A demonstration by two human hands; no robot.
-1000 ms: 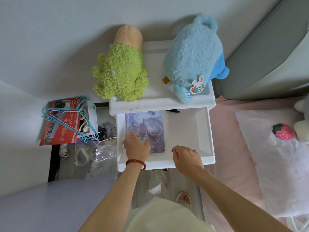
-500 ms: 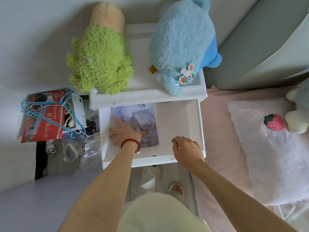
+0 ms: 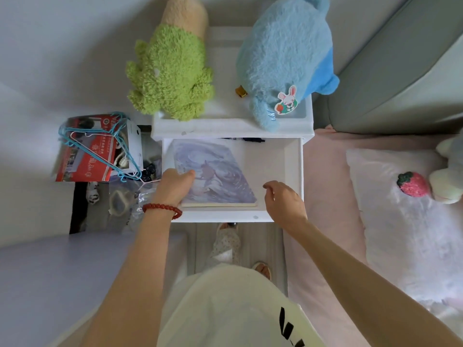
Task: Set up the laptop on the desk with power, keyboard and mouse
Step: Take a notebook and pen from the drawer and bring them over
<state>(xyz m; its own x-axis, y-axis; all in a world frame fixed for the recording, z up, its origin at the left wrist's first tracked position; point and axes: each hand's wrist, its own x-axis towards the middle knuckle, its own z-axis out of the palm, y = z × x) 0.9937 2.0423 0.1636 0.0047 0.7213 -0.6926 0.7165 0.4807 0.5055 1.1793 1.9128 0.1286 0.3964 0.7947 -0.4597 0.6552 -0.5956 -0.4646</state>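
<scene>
An open white drawer of a small bedside cabinet holds a notebook with a purple swirled cover. My left hand, with a red bead bracelet at the wrist, grips the notebook's near left corner and tilts that edge up. My right hand hovers over the drawer's front right rim with fingers curled and nothing in it. A dark thin object lies at the back of the drawer. No laptop, keyboard, mouse or power cable is in view.
A green plush toy and a blue plush toy sit on the cabinet top. To the left lie a red booklet on a white box, blue hangers and plastic bags. A pink bed with a pillow is on the right.
My left hand went from lying flat on the notebook cover to gripping its near left corner and lifting it. My right hand let go of the drawer front.
</scene>
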